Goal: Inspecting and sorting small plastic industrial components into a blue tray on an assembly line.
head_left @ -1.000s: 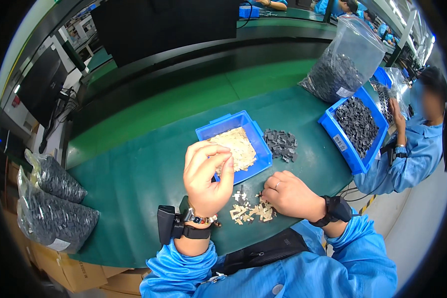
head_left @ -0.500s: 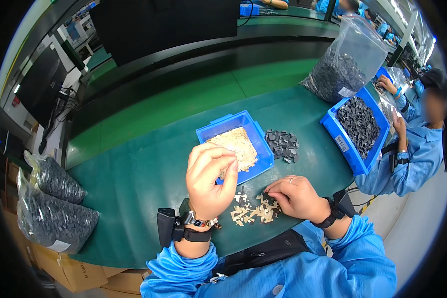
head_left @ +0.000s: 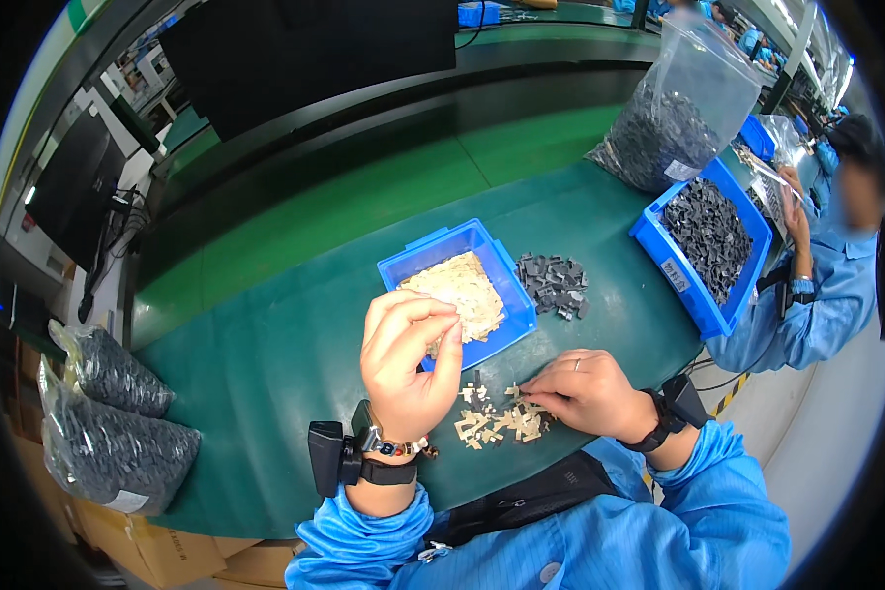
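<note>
Cream pieces lie in a loose pile on the green tabletop, at the fingertips of the right hand; its thumb and forefinger come together, but I cannot tell if they pinch one. The left hand curls over the near edge of a blue bin, thumb near fingertips, contents unclear. The bin holds more cream bits; dark pieces lie just right of it.

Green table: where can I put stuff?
Left of the left hand, the table is bare up to the bags; a smaller patch separates the dark pile from the blue box on its right. Loose pale pieces crowd the right hand.
</note>
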`<action>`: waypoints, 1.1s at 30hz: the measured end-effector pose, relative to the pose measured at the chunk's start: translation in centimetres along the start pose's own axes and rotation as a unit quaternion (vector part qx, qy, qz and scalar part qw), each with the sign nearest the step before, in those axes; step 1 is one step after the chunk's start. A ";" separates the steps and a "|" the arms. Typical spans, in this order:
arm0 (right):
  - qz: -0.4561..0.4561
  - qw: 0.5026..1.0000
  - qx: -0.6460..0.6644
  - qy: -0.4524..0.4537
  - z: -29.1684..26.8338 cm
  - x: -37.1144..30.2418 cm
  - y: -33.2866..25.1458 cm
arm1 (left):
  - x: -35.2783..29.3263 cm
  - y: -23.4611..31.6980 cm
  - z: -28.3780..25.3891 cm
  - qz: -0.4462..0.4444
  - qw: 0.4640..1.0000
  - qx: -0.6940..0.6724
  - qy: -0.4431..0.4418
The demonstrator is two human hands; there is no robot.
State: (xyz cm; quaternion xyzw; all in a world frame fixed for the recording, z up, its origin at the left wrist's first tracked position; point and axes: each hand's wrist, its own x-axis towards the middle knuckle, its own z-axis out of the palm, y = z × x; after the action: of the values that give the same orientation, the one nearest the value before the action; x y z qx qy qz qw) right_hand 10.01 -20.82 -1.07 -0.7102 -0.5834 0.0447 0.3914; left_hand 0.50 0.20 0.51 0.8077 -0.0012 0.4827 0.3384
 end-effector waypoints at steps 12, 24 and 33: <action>0.118 0.968 0.196 0.100 -0.8 4.1 -1.3 | 0.2 0.5 -0.7 -0.021 0.997 0.015 -0.067; 0.000 0.972 0.211 0.105 0.6 9.8 -0.9 | -0.6 -1.2 -0.6 -0.117 0.986 -0.114 -0.037; -0.049 0.984 0.120 0.125 2.3 10.4 -0.1 | -1.0 -1.5 0.0 -0.142 0.987 -0.075 0.021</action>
State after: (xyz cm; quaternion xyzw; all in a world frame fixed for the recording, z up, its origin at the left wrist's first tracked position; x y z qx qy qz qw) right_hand 11.98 -10.69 1.49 -0.6286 -0.5545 0.0054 0.5454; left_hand 0.46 1.04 -1.09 0.7619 0.0839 0.4450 0.4632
